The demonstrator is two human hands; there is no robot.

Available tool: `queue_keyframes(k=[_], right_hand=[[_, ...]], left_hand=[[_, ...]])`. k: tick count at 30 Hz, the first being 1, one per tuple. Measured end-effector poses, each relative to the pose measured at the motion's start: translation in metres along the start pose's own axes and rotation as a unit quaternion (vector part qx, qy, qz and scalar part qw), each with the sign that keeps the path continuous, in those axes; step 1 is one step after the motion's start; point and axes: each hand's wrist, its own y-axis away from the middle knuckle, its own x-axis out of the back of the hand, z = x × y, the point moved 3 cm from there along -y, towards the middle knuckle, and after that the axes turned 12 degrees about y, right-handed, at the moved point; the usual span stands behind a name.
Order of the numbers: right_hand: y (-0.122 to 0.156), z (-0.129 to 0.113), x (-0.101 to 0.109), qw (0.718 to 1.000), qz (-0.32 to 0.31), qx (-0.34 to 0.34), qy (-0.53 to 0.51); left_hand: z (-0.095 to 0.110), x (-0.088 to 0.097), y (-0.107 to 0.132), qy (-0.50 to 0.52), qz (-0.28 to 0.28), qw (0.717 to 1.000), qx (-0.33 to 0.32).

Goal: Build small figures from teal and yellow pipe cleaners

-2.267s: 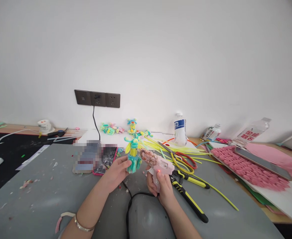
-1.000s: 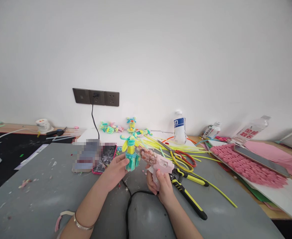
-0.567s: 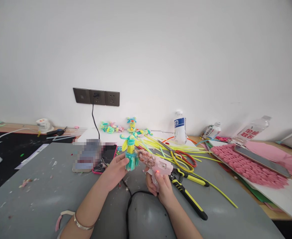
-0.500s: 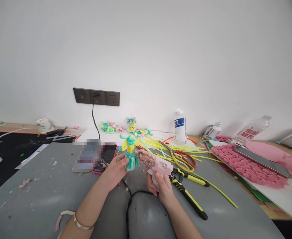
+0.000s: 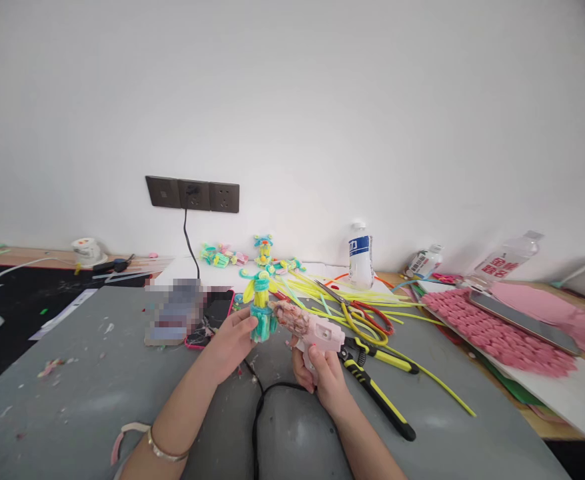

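Left hand (image 5: pixel 233 339) holds turquoise figure (image 5: pixel 262 308) at its fingertips.

A white-capped bottle (image 5: pixel 360 259) stands far on the bench (image 5: pixel 92 387). On the right, a phone (image 5: pixel 525 322) lies on a pink mat (image 5: pixel 492 331); a white tub (image 5: pixel 87 252) sits far left.

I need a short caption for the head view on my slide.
Left hand holds a teal and yellow figure upright; right hand aims a pink glue gun at it, above a grey surface.
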Motion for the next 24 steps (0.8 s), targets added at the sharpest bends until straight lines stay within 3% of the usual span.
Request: queue_keyframes(k=[10,17,24], right_hand=[[0.0009,0.0037,0.0008,1.0,0.023,0.014,-0.001],[0.001,-0.0018,0.0021,0.998,0.025,0.064,0.015],[0.0011,0.001,0.0001,0.998,0.029,0.036,0.03]], left_hand=[[-0.0012,0.0018,-0.0001,0.004,-0.005,1.0,-0.008],[-0.0006,0.0035,-0.0008,-0.003,0.0,1.0,-0.011],[-0.0009,0.0004,0.0002,-0.007,0.007,1.0,-0.006]])
